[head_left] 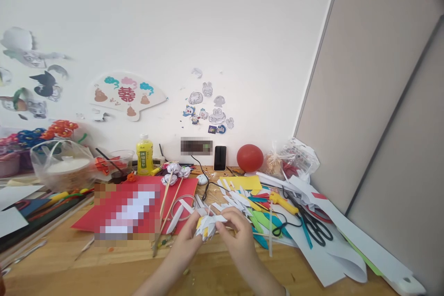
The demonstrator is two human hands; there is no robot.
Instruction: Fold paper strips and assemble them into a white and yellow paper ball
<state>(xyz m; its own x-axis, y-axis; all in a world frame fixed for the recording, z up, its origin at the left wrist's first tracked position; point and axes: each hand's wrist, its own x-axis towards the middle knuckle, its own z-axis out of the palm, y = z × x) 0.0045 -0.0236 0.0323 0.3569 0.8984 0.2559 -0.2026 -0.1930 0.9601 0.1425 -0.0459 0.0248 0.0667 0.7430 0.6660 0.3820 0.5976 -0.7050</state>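
Between my two hands is a small paper flower (209, 226), white with some yellow folded pieces, held just above the wooden table (138, 270). My left hand (189, 231) grips its left side, with the fingers partly hidden behind it. On the other side, my right hand (237, 229) has its thumb pressed on the white petals and its fingers curled behind. Beyond the hands lie loose white paper strips (239, 203) and a round metal ring (183, 207). White paper roses (173, 171) on wooden sticks rest on a red sheet (138, 189) to the left.
A yellow glue gun (284, 203) with a black cord and black-handled scissors (317, 229) lie right among coloured paper. A yellow drink bottle (144, 155), a phone (220, 158) and a red balloon (249, 157) stand near the wall. A plastic-bagged bowl (65, 166) sits left.
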